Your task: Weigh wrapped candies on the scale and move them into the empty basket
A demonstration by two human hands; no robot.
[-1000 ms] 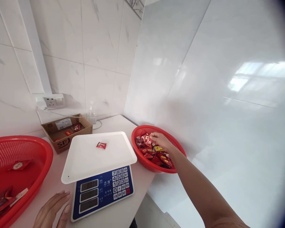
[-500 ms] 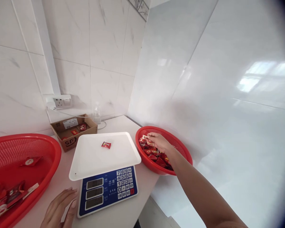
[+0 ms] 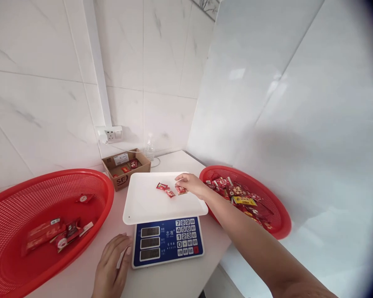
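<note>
A blue digital scale (image 3: 168, 241) with a white weighing tray (image 3: 143, 203) stands on the counter. On the tray lie two small red packets (image 3: 162, 186), a little to the left of my right hand. My right hand (image 3: 191, 183) reaches over the tray's right side, fingers pinched on another red packet (image 3: 180, 190) that touches the tray. My left hand (image 3: 110, 267) rests flat on the counter just left of the scale, fingers stretched out, holding nothing. A red basket (image 3: 276, 215) full of red packets sits at the right.
A large red mesh basket (image 3: 6, 198) at the left holds several red packets. A small cardboard box (image 3: 122, 180) with a few packets stands at the back by the tiled wall, next to a clear water bottle (image 3: 149, 147) and a wall socket (image 3: 112, 134).
My right hand left the right basket and moved left over the scale tray with packets; the tray now has more packets than before. The view shifted, so everything sits further right.
</note>
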